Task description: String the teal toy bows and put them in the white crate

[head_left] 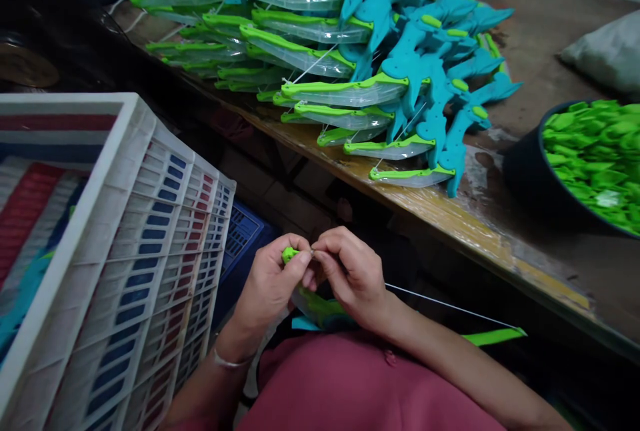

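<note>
From afar I watch the left hand [277, 274] pinch the green tip [289, 255] of a toy bow [325, 309] at the lower centre of the frame, while the right hand [354, 277] pinches something beside it, perhaps the end of the string [450, 306], too small to tell; I judge the bow light, stiff, slightly slippery plastic, best gripped near the tip, the string thin and fiddly

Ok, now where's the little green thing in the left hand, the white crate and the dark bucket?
Green thing [289, 255]: head view, its visible end.
White crate [97, 231]: head view, its upper side wall.
Dark bucket [527, 181]: head view, its outer wall.
</note>
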{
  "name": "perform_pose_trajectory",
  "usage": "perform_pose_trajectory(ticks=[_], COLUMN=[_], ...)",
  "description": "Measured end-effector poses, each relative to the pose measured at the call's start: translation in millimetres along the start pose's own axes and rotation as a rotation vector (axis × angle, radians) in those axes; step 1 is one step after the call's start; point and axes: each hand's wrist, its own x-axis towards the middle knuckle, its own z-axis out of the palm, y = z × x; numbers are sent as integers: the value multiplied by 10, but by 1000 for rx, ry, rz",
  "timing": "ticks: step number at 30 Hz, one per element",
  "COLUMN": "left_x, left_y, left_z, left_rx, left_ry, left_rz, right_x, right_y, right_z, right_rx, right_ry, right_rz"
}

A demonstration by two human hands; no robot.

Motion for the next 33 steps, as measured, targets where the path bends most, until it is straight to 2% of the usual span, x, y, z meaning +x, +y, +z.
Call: perform_pose_trajectory(ticks=[5, 8, 11, 16, 19, 26, 30, 33], left_x=[39, 48, 53, 45, 34, 26, 9, 2], left_y=[-38, -32, -28, -48, -62, -103, -118, -114], left_z=[-20, -10, 14, 36, 27, -3, 13, 20], left_rx=[-121, -146, -215, -256, -217, -97, -101, -88], left_ry=[-16, -9, -9, -19, -18, 33, 71, 55], left_rz=[-63, -80, -59, 9, 62, 64, 32, 31], right_x=[-33, -36, -25, 17, 35, 11, 35, 65], right_y=[59, 53, 2, -100, -111, -20, 28, 55], right_z=[5, -12, -35, -91, -102, 12, 23, -8], right_rx=[-145, -183, -144, -10, 4, -82, -226, -353], right_ry=[15, 15, 7, -30, -50, -24, 8, 13], right_rz=[-191, -227, -171, 23, 43, -72, -211, -334])
